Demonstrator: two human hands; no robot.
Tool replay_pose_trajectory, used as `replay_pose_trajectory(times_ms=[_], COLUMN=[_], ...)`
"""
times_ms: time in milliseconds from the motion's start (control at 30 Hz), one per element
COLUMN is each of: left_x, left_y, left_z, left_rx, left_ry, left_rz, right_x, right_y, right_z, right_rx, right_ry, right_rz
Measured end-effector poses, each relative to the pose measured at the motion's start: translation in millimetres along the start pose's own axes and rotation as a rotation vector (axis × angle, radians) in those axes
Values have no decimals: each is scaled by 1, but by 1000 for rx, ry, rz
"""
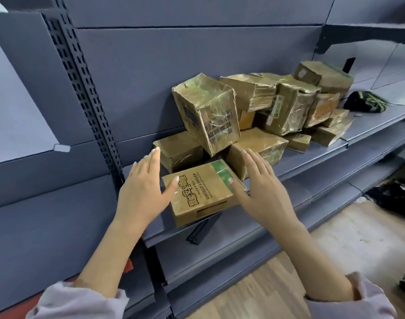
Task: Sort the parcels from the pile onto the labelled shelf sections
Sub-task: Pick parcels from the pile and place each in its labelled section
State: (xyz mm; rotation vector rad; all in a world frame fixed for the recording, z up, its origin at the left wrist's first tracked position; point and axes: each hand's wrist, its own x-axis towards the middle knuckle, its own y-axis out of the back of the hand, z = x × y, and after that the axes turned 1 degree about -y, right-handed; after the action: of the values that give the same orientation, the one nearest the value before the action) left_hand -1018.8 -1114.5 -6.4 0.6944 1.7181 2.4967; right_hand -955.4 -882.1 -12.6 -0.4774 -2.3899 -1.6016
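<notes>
One brown parcel [203, 192] with a green stripe and dark printed letters lies flat near the front edge of the grey shelf [312, 162], at the left end of the pile [277, 107]. Just behind it, two other cartons stand on the shelf, and a bigger taped carton [208, 116] leans tilted on top of them, close above the front parcel. The rest of the pile spreads to the right along the back panel, with the boxes lying on each other without order. Further right on the same shelf lies a black thing with green marks [364, 101]; I cannot tell what it is.

The left hand [139, 187] and the right hand [263, 187] are on both sides of the front parcel, palms turned toward each other. The fingers [154, 162] are straight and spread, and they grip nothing. Both thumbs reach over the top face of the parcel; whether they touch it is not clear.

The pale sleeves [82, 300] are cut off by the lower border. The labels on the parcels are too small to read.
</notes>
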Motion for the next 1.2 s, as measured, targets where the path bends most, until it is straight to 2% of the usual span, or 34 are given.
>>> replay_pose_trajectory(times_ms=[367,500,633,933,1100,1200], left_x=[50,60,67,90,112,130], left_y=[-47,-57,-64,-66,-59,-51], left_z=[87,116,134,141,142,142], left_rx=[24,-9,-57,-323,-708,-796], left_ry=[365,494,546,561,608,661], left_rz=[67,110,127,245,355,380], right_x=[105,131,150,174,192,205], right_y=[12,17,17,5,0,-2], right_z=[112,136,146,140,125,112], right_rx=[103,156,216,398,471,514], right_ry=[235,318,352,330,321,326], right_rz=[-182,-242,-277,-277,-258,-232])
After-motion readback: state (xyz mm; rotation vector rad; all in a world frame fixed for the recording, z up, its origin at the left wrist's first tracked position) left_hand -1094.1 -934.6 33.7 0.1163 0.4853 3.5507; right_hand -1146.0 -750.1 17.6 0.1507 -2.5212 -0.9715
